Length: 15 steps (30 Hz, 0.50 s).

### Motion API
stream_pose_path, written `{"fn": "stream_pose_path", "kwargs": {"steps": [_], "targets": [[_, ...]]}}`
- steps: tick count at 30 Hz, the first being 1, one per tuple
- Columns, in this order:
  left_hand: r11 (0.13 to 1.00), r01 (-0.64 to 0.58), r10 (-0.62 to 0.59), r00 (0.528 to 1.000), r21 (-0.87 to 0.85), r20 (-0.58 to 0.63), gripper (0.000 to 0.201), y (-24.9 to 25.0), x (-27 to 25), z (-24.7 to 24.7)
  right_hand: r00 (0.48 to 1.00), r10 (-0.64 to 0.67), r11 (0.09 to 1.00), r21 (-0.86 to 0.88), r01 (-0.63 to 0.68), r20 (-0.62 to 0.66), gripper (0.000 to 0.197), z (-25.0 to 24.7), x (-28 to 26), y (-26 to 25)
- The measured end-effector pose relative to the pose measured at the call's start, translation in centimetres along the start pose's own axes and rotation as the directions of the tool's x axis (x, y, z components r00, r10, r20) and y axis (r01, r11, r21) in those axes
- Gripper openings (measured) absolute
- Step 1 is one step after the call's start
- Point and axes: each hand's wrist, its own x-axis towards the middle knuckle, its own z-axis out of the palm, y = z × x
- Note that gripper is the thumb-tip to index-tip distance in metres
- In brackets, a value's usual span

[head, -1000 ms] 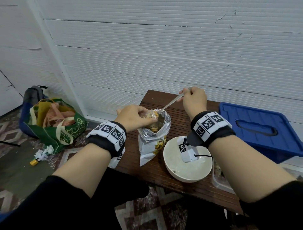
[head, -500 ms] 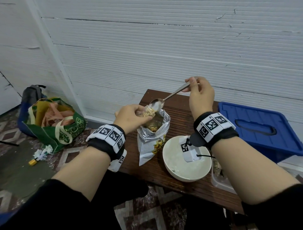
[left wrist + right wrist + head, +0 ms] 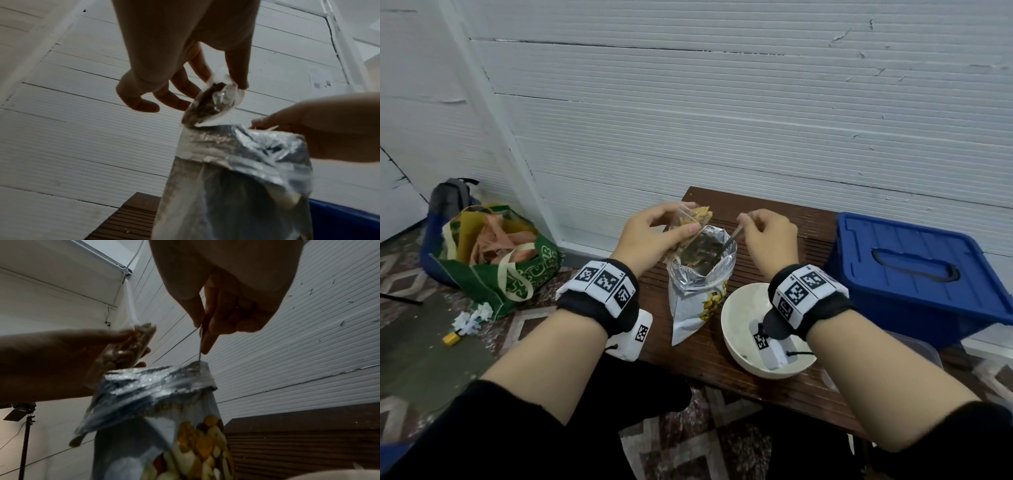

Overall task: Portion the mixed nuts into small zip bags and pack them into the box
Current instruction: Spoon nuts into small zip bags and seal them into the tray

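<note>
We have the small zip bag [image 3: 690,222] pinched in our left hand [image 3: 650,236], held just above and to the left of the mouth of the foil nut pouch [image 3: 700,274], which stands upright on the tabletop [image 3: 784,387]. The little bag already shows nuts inside and tilts with its opening toward the right. Our right hand [image 3: 768,236] is curled around the handle of the spoon [image 3: 732,234], whose long axis runs steeply down and leftward into the pouch, the bowl hidden among the nuts.

What matters next is the short gap between the pouch mouth and the zip bag's opening: the spoon must rise and cross left, so the right hand does the travelling and the left only steadies. The pouch rim sits touching or almost touching the bag's lower edge; we cannot tell which.

The white bowl [image 3: 743,308] lies just right of the pouch, under our right wrist. The blue box [image 3: 914,274] stands farther right with its lid on, so we judge packing is some way off. Open tabletop lies behind the pouch toward the wall.
</note>
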Motion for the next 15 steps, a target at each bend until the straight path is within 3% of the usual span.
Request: {"fn": "stream_pose_path", "kwargs": {"steps": [9,15], "targets": [[0.979,-0.018,0.013,1.0,-0.201,-0.023,0.032,1.1,-0.4,1.0,0.993,0.093,0.994,0.053,-0.097,0.077,0.021,-1.0,-0.3,-0.5],[0.988,0.011,-0.006,0.999,-0.154,0.032,0.033,0.7,0.0,1.5,0.997,0.05,0.993,0.105,-0.057,0.066,0.02,-1.9,0.0,-0.7]]}}
